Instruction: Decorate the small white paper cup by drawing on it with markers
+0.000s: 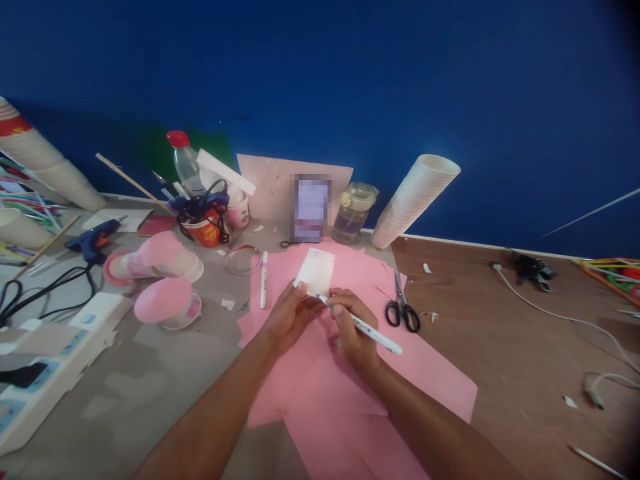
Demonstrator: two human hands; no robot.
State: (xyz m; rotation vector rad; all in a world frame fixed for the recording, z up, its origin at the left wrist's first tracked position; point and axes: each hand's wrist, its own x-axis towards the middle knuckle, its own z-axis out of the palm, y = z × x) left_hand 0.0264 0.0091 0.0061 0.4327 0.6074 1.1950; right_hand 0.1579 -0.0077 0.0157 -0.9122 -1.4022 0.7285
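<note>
White paper piece (316, 267) is sitting right at the left hand (289, 319), straight ahead of the person and above the pink paper (435, 380). Left thumb's on its near left corner with the fingers tucked around underneath, so that's the hand with the hold. Right hand (356, 337) has a white marker (375, 333) in a pen grip, tip right at the near edge (can't tell if it's actually touching, or if those right fingertips brush the piece too).

Long axis of the piece runs away from the person, far end drifting a bit right, toward the blurred-out screen (311, 210). The marker slants across that, tip forward and left, back end toward the right forearm.

Room-wise: far side looks tightest, with the screen and the lidded jar (354, 213) just past the piece. Another marker (263, 280) lies off to the left. Over on the right, the black-handled scissors (403, 317) are near the right hand, then brown tabletop (480, 333) spreads out. Pink paper fills the gap between the forearms.
</note>
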